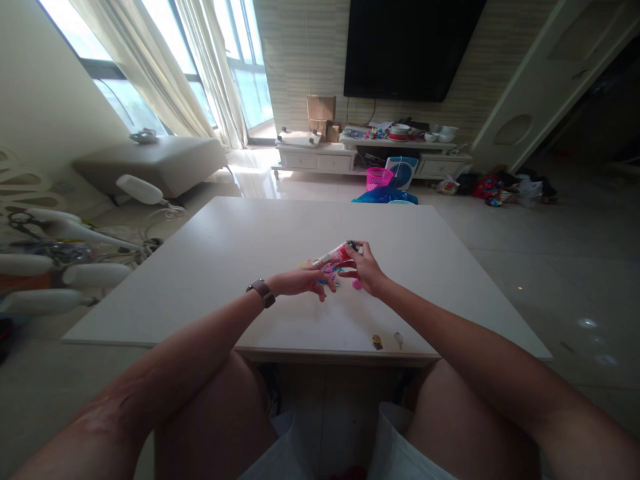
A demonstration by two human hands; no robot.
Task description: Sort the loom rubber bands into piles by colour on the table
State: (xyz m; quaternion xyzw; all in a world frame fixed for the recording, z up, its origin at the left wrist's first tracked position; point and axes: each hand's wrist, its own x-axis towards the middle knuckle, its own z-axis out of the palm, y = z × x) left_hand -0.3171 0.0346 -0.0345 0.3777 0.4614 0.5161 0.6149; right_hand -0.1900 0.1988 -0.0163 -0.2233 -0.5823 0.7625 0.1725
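Near the front edge of the white table [200, 267], a Minion figure [377, 342] and a small pale trinket [399, 340] are being borne side by side. Beyond, the left hand [303, 283] is being held half-open, fingers loosely curled; whether anything is being gripped cannot be told. Beside a pink disc [357, 284], colourful small pieces [337, 273] are being overhung by a clear-and-red tube [343, 253], its dark end being pinched in the right hand [369, 270], apparently so its slant is being controlled.
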